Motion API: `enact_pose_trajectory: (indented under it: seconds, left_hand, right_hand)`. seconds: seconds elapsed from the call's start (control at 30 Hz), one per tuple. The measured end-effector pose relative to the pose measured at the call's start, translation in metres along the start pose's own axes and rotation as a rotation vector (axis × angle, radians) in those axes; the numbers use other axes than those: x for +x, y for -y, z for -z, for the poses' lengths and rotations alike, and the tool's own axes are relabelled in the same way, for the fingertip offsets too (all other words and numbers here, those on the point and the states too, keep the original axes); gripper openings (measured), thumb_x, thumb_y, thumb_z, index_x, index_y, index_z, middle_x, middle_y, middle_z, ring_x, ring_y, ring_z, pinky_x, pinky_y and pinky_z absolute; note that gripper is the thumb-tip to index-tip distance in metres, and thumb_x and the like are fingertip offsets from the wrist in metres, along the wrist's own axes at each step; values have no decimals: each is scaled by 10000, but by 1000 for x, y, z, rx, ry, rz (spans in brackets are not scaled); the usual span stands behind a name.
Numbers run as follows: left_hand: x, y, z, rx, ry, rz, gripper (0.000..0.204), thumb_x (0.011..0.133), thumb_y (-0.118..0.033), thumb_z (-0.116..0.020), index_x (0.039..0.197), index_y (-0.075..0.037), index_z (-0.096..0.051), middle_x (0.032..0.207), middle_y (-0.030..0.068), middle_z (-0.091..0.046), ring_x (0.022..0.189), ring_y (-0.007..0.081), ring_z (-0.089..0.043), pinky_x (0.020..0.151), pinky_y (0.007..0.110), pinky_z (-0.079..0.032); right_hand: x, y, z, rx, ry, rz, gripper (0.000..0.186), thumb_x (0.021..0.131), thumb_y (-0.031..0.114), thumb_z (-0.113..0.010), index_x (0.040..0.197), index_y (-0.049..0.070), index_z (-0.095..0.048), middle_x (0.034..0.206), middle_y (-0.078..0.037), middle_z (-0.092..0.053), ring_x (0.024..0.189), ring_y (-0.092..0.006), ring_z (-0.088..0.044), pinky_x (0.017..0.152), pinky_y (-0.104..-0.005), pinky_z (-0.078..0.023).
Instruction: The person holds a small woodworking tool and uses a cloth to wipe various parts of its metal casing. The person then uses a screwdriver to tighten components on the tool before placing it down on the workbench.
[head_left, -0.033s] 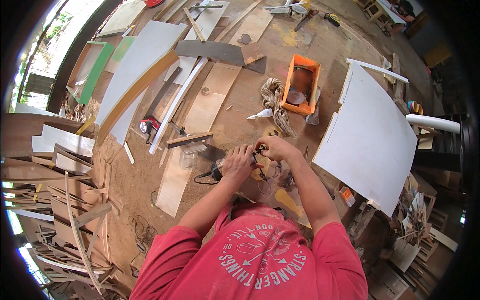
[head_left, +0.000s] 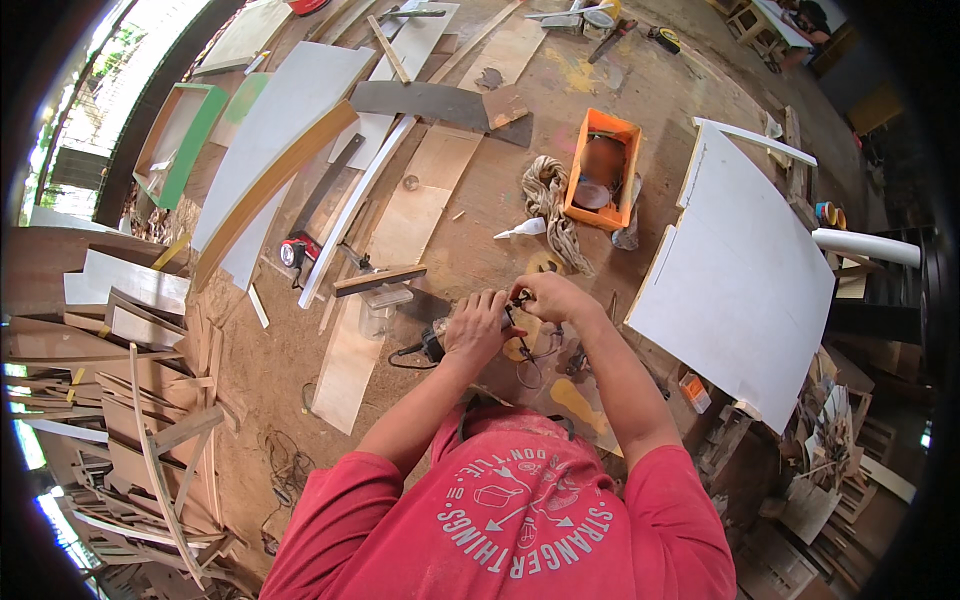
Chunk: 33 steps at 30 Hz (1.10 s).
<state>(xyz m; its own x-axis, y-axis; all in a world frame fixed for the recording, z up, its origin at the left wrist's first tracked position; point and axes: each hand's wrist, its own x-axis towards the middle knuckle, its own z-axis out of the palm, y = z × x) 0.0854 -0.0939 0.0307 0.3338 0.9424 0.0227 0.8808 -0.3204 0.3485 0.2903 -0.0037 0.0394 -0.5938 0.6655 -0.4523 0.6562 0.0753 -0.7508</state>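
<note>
Close in front of my body, my left hand (head_left: pixel 477 325) is wrapped over a dark corded power tool (head_left: pixel 433 343), whose exact kind is hidden under the palm. My right hand (head_left: pixel 552 297) meets it from the right, fingers bent in a pinch on a small black part (head_left: pixel 521 298) at the tool's end. A thin wire loop (head_left: pixel 530 376) hangs just below the hands. A wooden block with a dark edge (head_left: pixel 380 280) lies beyond my left hand. Farther off are a white squeeze bottle with a pointed nozzle (head_left: pixel 524 229) and a twisted cloth (head_left: pixel 549 195).
An orange plastic crate (head_left: pixel 636 170) holds a round container. A large white panel (head_left: pixel 750 260) fills the right side. Plywood strips (head_left: pixel 345 375), a curved wooden piece (head_left: pixel 290 180) and a red lamp (head_left: pixel 294 252) lie left. Scrap wood (head_left: pixel 150 450) is piled at far left.
</note>
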Motion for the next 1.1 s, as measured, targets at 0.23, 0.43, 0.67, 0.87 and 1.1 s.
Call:
enact_pose_trajectory:
  seconds: [0.23,0.43,0.67,0.87,1.1]
  left_hand:
    - [0,2,-1,-2,9,3,773,851,-651,-766,1358,-95,-590,1193,102,-676,1118,307,-662,968,433,-511]
    - [1,0,0,-34,20,14,746,847,-613,-789,1344,-95,-586,1200,103,-676,1128,315,-662,975,441,-507]
    - [1,0,-2,-62,-4,12,737,843,-592,-804,1320,-77,-579,1202,120,-672,1137,332,-656,982,450,-505]
    - [0,5,-11,9,-10,-4,747,837,-611,-800,1315,-80,-581,1202,122,-673,1133,331,-658,985,446,-510]
    - [-2,5,-11,9,-8,0,737,836,-611,-802,1304,-85,-584,1196,119,-675,1122,325,-661,981,442,-512]
  right_hand:
    - [4,2,-10,-253,-27,8,309,880,93,-735,1185,99,-783,1113,-203,-787,1089,-395,-738,963,-480,-582]
    - [3,5,-14,-284,-27,21,313,888,109,-725,1194,92,-785,1106,-207,-788,1085,-400,-740,955,-485,-588]
    - [6,5,-14,-330,72,-2,358,893,47,-669,1229,90,-787,1100,-218,-786,1065,-405,-747,926,-493,-590]
    - [9,7,-12,-362,108,-54,369,888,17,-657,1222,92,-795,1102,-225,-785,1059,-406,-750,904,-491,-589]
    - [5,13,-13,-395,74,-42,290,891,37,-674,1156,67,-787,1081,-236,-782,1060,-409,-746,900,-501,-590]
